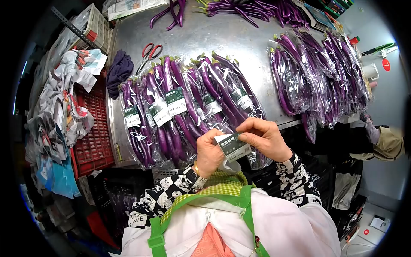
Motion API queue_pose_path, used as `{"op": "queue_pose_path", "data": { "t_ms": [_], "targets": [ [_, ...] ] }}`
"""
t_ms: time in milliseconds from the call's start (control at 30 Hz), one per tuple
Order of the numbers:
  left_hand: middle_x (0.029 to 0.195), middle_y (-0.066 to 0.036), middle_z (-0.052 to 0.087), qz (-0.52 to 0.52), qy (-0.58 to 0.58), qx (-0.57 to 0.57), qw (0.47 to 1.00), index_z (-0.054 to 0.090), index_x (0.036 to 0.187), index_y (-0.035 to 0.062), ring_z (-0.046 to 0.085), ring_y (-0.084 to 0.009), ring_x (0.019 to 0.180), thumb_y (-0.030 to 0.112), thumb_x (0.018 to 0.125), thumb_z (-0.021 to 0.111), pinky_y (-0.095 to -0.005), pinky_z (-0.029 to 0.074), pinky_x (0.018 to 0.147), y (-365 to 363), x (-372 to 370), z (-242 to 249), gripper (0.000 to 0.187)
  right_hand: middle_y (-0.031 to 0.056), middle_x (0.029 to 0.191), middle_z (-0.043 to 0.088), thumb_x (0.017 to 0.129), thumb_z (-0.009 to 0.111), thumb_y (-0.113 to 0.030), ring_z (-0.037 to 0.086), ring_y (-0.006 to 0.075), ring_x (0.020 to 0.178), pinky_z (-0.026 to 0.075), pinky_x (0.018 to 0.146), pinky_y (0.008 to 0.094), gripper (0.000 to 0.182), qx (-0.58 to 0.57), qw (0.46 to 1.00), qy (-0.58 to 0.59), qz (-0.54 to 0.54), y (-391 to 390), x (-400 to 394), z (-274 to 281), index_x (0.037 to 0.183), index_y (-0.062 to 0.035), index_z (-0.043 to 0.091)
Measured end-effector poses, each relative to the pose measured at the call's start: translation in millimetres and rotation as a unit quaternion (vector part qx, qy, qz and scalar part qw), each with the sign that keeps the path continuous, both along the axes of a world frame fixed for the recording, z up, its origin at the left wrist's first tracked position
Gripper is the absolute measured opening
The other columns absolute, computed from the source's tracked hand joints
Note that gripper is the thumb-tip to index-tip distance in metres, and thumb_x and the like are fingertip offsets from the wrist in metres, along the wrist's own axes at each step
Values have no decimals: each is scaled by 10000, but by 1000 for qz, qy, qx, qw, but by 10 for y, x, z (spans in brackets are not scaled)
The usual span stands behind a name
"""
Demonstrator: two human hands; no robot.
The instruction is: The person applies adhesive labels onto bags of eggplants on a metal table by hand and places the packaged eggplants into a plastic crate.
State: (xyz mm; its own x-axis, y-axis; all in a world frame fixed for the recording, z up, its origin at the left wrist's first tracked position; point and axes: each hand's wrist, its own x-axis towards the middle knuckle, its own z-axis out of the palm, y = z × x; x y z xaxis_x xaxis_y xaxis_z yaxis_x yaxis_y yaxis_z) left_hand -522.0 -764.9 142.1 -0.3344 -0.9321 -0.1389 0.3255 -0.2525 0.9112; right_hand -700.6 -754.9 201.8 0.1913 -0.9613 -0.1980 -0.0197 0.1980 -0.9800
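Close to my body, a green and white printed label [234, 147] is held up between both hands. My left hand [208, 155] pinches its left edge, with a strip of pale backing hanging below. The fingers of my right hand [266, 139] close on its upper right corner. Just beyond lie several clear bags of long purple eggplants [162, 120] in a row at the metal table's front edge. Labels like the held one, such as this one [175, 102], are on several of those bags.
More bagged eggplants [317, 77] are piled at the right of the metal table [192, 36]. Loose eggplants [257, 10] lie at the back. Red-handled scissors [150, 53] and a dark cloth [120, 70] are at the left, beside a red crate [92, 128] with crumpled paper. Someone's leg [387, 145] shows far right.
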Motion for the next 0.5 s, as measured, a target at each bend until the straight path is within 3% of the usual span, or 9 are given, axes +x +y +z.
{"op": "queue_pose_path", "data": {
  "t_ms": [133, 200, 233, 267, 333, 400, 500],
  "targets": [
    [741, 4, 648, -7, -27, 1, 1000, 617, 785, 18, 575, -32, 676, 62, 822, 695, -200, 470, 571, 0, 21, -7, 96, 0, 867, 582, 861, 638, -32, 540, 54, 776, 459, 688, 191, 93, -9, 999, -40, -20, 7, -16, -56, 930, 16, 597],
    [746, 1, 652, -55, -89, 29, 994, 645, 797, 2, 579, -50, 675, 65, 805, 696, -224, 475, 569, 3, 66, -31, 82, 0, 880, 573, 850, 634, -19, 535, 67, 763, 452, 677, 197, 55, -212, 965, 153, -24, -57, -73, -122, 870, 0, 586],
    [718, -8, 650, -84, -143, 20, 986, 660, 796, -15, 570, -52, 669, 82, 794, 689, -245, 472, 564, 24, 118, -9, 101, 0, 893, 564, 840, 627, -7, 532, 85, 754, 450, 671, 206, 61, -210, 972, 95, -50, -107, -79, -130, 886, -14, 588],
    [671, -70, 660, -118, -222, -20, 968, 669, 800, 3, 605, -97, 594, 138, 793, 701, -267, 471, 549, 43, 188, 29, 139, 8, 875, 573, 849, 612, -3, 545, 91, 756, 453, 669, 207, 49, -120, 990, 27, -76, -118, -130, -61, 890, -9, 587],
    [670, -101, 654, -177, -324, -149, 917, 667, 795, 5, 613, -92, 597, 172, 795, 725, -261, 468, 533, 93, 341, 189, 177, 19, 854, 583, 865, 596, -19, 552, 85, 759, 457, 668, 209, 47, -101, 987, 36, -121, -283, -207, 61, 904, 1, 582],
    [662, -128, 629, -184, -420, -284, 842, 664, 748, 57, 626, -274, 571, 180, 721, 734, -340, 471, 498, 199, 458, 173, 144, 30, 845, 595, 881, 589, -53, 558, 81, 760, 461, 669, 206, 75, -69, 991, 62, -96, -543, -283, 76, 927, 4, 576],
    [632, -80, 579, -264, -456, -428, 735, 642, 748, 85, 599, -263, 546, 149, 658, 730, -388, 442, 477, 272, 537, 133, 142, 31, 826, 581, 853, 642, -113, 546, 103, 748, 472, 644, 241, 120, -18, 991, 135, -14, -1015, -230, -200, 899, -13, 594]
  ]
}}
